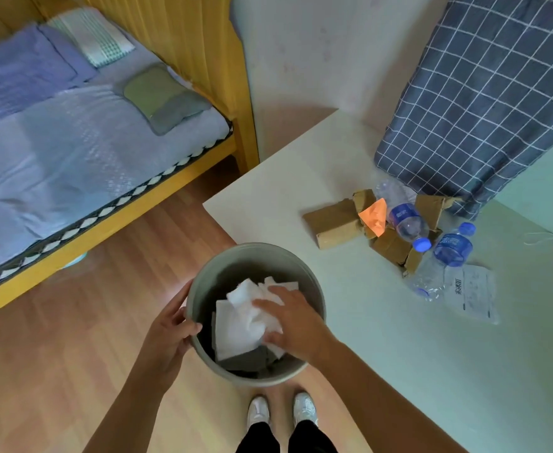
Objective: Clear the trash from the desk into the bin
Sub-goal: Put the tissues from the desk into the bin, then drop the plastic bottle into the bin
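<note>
A round grey bin (255,253) is held beside the white desk (382,338), over the wooden floor. My left hand (170,335) grips its left rim. My right hand (296,322) is inside the bin's mouth, fingers closed on crumpled white tissue paper (242,318) that lies over grey pieces within. On the desk sit torn brown cardboard pieces (333,223), an orange paper scrap (374,215), plastic bottles with blue labels and caps (409,223) (451,248), a crushed clear bottle (427,279) and a printed paper slip (471,292).
A bed (72,152) with blue bedding and a yellow wooden frame stands at the left. A dark checked cushion (484,93) leans on the wall at the desk's back. A white cord (543,238) lies at the desk's right. My feet in white shoes (281,413) are below the bin.
</note>
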